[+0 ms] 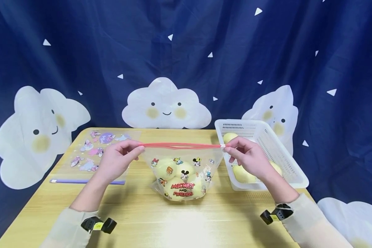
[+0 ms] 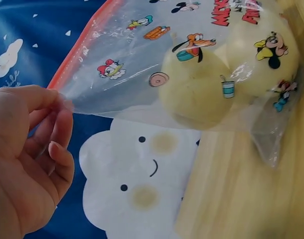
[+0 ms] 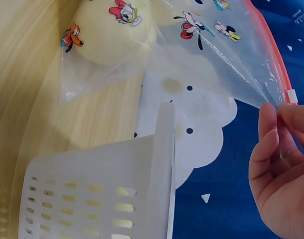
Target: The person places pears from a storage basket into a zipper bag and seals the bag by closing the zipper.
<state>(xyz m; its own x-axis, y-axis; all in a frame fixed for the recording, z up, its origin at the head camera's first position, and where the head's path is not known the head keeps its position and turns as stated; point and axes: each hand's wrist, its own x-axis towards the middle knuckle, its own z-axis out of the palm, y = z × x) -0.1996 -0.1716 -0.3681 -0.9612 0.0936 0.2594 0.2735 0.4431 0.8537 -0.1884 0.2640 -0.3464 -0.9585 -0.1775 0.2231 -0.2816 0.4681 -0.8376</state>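
Note:
A clear zip bag [image 1: 183,155] with cartoon prints and a red zip strip hangs upright between both hands, several round pale-yellow fruits [image 2: 194,92] bunched at its bottom. My left hand [image 1: 119,156] pinches the top corner at the left end of the strip. At the other end, my right hand [image 1: 248,156] pinches the corner beside the white slider [image 3: 291,96]. The strip is stretched nearly straight, with a narrow gap showing between its two red edges near the middle.
To the right stands a white slotted basket [image 1: 286,151] holding more yellow fruits [image 1: 243,174]. A second clear bag [image 1: 86,151], with a purple zip, lies flat on the wooden table [image 1: 136,220] at the left. Behind hangs a dark blue curtain [image 1: 186,62] with clouds.

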